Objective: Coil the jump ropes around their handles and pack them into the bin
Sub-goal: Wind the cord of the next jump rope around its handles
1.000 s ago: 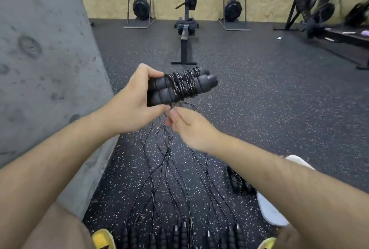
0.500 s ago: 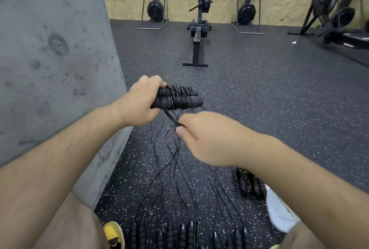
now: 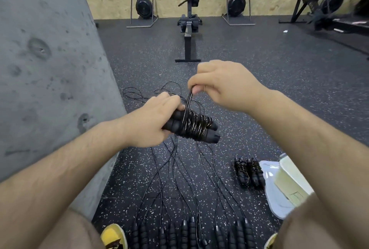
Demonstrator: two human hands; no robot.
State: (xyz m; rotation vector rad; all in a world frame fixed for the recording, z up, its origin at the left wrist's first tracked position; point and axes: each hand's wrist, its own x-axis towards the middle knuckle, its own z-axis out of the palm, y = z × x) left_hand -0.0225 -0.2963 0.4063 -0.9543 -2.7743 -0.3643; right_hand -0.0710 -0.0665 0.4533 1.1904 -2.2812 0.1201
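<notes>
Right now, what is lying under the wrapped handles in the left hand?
Thin black ropes lie loose on the speckled floor beneath the wrapped handles, running toward a row of bare handles near the feet. The left hand and forearm cover the floor beneath them.

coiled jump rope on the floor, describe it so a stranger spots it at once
Find the white bin at lower right. Just left of it lies the coiled jump rope. Unlike the row of handles nearest the person, its cord is wound up, and no hand holds it.
</notes>
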